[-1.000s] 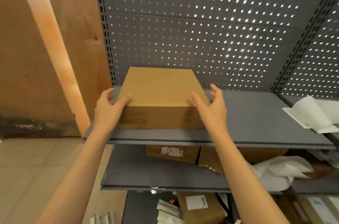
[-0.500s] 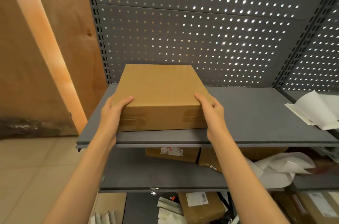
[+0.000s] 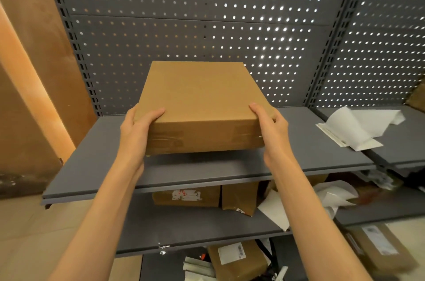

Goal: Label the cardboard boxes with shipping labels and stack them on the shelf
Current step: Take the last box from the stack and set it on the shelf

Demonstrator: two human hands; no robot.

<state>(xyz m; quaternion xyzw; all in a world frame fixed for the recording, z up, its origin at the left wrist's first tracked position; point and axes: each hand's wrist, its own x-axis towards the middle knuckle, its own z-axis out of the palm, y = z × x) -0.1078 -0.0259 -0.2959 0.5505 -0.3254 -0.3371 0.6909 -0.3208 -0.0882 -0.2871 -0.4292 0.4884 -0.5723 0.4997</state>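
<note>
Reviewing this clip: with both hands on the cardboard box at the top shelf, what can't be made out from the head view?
- Cardboard box: no shipping label shows on its top or near side; its other faces are turned away.
- Left hand and right hand: the fingers are mostly hidden behind the box's sides.
- Label on the lower box: print too small and blurred.
- Top shelf: its right end is cut off by the frame edge.

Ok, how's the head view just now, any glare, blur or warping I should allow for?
Head view: bright light glares through the perforated back panel; wide-angle bending curves the shelf edges and uprights; the cardboard box and both hands are sharp; the lower right corner is blurred.
</note>
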